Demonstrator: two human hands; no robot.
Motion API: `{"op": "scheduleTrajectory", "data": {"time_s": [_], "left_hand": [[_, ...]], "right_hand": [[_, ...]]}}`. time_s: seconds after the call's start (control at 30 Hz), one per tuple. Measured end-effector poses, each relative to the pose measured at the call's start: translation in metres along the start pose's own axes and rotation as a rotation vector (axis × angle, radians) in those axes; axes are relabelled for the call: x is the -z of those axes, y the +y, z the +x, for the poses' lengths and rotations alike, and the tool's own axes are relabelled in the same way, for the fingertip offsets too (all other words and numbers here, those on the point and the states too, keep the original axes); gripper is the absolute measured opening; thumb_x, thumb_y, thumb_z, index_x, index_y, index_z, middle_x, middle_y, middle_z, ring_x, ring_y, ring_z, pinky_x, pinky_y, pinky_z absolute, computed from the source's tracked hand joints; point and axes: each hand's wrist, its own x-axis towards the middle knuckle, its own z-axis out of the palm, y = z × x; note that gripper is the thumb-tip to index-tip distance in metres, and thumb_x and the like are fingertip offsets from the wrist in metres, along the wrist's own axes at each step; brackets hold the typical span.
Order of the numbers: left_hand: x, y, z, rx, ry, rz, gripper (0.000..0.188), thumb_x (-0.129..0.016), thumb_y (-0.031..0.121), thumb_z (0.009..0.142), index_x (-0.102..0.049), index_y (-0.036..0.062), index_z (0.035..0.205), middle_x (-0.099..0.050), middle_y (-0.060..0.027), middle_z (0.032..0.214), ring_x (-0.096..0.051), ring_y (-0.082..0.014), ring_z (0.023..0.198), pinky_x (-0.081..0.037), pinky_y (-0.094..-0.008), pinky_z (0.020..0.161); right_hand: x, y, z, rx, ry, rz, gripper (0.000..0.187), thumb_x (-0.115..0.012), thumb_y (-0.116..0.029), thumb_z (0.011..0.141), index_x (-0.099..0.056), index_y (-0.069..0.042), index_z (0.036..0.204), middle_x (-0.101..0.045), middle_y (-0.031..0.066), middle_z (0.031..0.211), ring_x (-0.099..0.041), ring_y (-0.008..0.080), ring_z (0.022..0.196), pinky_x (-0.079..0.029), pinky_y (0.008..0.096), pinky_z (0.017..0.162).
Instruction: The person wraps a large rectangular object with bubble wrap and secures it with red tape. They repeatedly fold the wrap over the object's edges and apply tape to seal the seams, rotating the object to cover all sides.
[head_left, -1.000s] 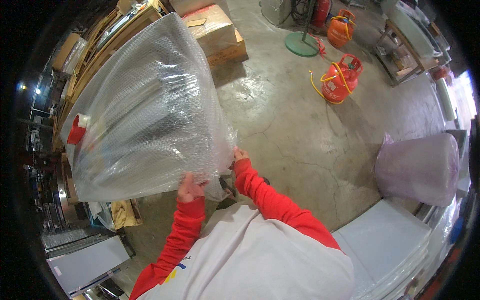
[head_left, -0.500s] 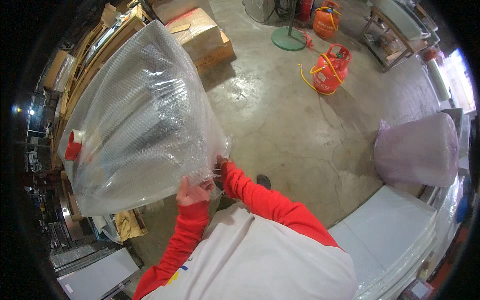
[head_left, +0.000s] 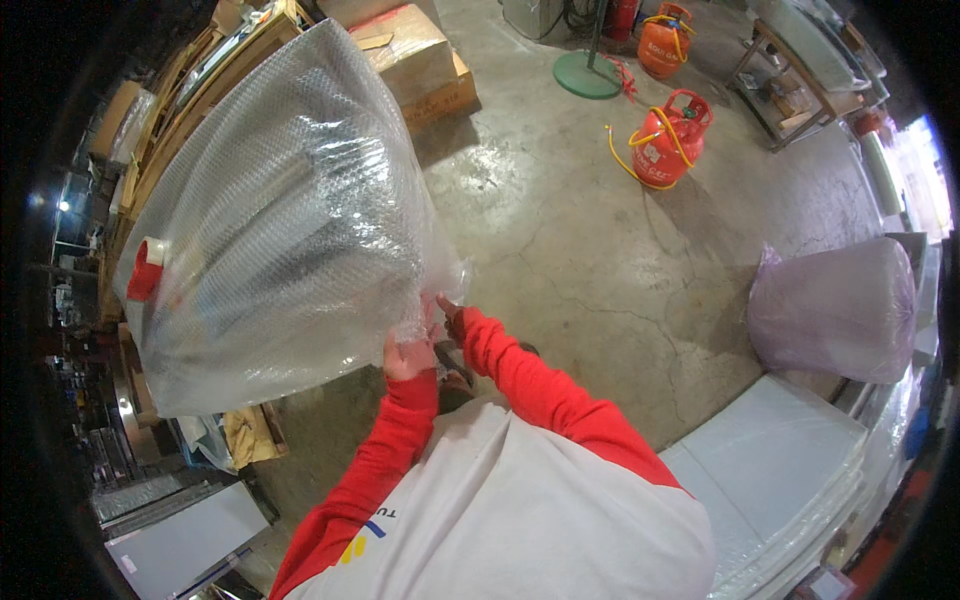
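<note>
A large sheet of clear bubble wrap point(head_left: 280, 210) drapes over a wide, flat-topped load at left, and dark and pale shapes show dimly through it. At its near right corner my left hand point(head_left: 408, 357) grips the gathered edge, thumb upward, its fingers partly covered by the plastic. Just right of it, my right hand point(head_left: 452, 318) pinches the loose wrap hanging from the same corner. A red and white tape roll point(head_left: 146, 272) rests on top of the wrap near its far left edge.
Cardboard boxes point(head_left: 415, 60) stand behind the wrapped load. Orange-red gas cylinders point(head_left: 664, 145) with yellow hoses and a green round stand base point(head_left: 587, 76) are on the concrete floor. At right are a pinkish wrapped roll point(head_left: 830, 310) and stacked white panels point(head_left: 765, 460).
My left hand has shifted forward and right along the corner, closer to my right hand. My right hand has moved slightly forward. The wrap's near edge sits a little farther from me.
</note>
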Motion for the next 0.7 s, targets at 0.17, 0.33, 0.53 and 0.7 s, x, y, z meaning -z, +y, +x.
{"op": "scheduleTrajectory", "data": {"time_s": [0.17, 0.33, 0.53, 0.7], "left_hand": [[0.027, -0.008, 0.011, -0.089, 0.045, 0.063, 0.063, -0.040, 0.035, 0.091, -0.032, -0.0031, 0.141, -0.037, -0.0188, 0.146, -0.035, -0.0294, 0.135, -0.024, -0.0402, 0.112], [0.033, -0.005, 0.009, -0.130, 0.101, 0.057, 0.044, -0.047, 0.028, 0.089, -0.054, -0.0022, 0.120, -0.057, -0.0120, 0.119, -0.053, -0.0273, 0.112, -0.040, -0.0411, 0.099], [0.044, 0.006, 0.009, -0.048, 0.019, 0.105, 0.053, -0.046, 0.037, 0.085, -0.053, -0.0018, 0.121, -0.057, -0.0119, 0.120, -0.053, -0.0278, 0.112, -0.041, -0.0415, 0.097], [0.078, 0.000, 0.008, -0.054, 0.032, 0.290, 0.051, -0.042, 0.039, 0.087, -0.058, -0.0002, 0.114, -0.060, -0.0089, 0.111, -0.057, -0.0264, 0.102, -0.044, -0.0374, 0.089]], "right_hand": [[0.056, 0.042, 0.017, -0.074, 0.273, -0.186, 0.073, -0.076, -0.046, 0.071, -0.049, -0.006, 0.124, -0.059, 0.0132, 0.112, -0.057, 0.0276, 0.097, -0.048, 0.0399, 0.082], [0.056, 0.119, 0.061, -0.047, 0.693, -0.582, 0.096, -0.090, -0.040, 0.053, -0.045, -0.003, 0.129, -0.060, 0.0148, 0.117, -0.057, 0.0312, 0.110, -0.045, 0.0380, 0.096], [0.049, 0.144, 0.108, -0.038, 0.247, -0.388, 0.090, -0.088, -0.034, 0.061, -0.044, -0.002, 0.133, -0.052, 0.0185, 0.129, -0.049, 0.0292, 0.121, -0.040, 0.0372, 0.102], [0.052, 0.183, 0.089, 0.037, 0.030, -0.355, 0.059, -0.078, -0.025, 0.075, -0.055, -0.003, 0.124, -0.065, 0.0111, 0.106, -0.062, 0.0262, 0.096, -0.050, 0.0399, 0.084]]}}
